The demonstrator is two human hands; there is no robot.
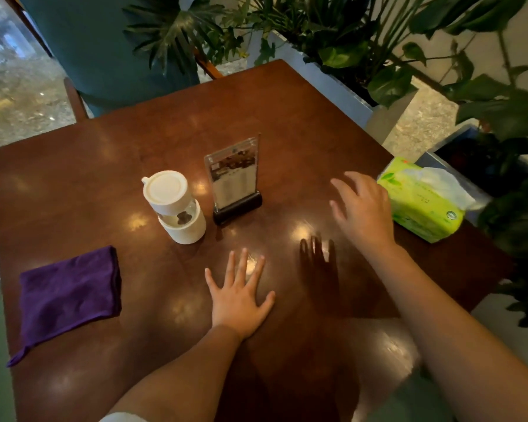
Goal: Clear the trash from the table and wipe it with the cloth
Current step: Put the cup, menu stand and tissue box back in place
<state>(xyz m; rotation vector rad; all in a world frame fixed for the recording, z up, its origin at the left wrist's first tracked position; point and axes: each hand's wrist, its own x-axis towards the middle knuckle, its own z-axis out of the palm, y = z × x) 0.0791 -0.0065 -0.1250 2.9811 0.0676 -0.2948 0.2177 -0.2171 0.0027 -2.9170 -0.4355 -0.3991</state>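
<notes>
Counter (287, 117): dark brown wood, glossy, light spots reflected across it. Landmark for all entries: menu stand (233, 178), clear acrylic on a black base, upright near the middle.

- Cloth (69, 292): purple, folded, lying flat well to the left of the menu stand and nearer the person, untouched.
- Cup (174, 205): white, lidded, upright just left of the menu stand.
- Tissue pack (424, 197): green, a white sheet pulled up, well to the right of the menu stand at the counter's right edge.
- Left hand (240, 295): fingers straight and spread, palm flat on the counter, nearer the person than the menu stand; holds nothing.
- Right hand (361, 207): fingers loosely spread, raised above the counter between menu stand and tissue pack; holds nothing.

Step, as judged: picking out what counts as trash. No loose scrap is plainly visible; the cup is the likeliest candidate.

Handling advice: take the cup by its body, upright, as it may hold liquid. Lift the menu stand and tissue pack aside when wiping. Work the cloth from the far edge toward the person.
</notes>
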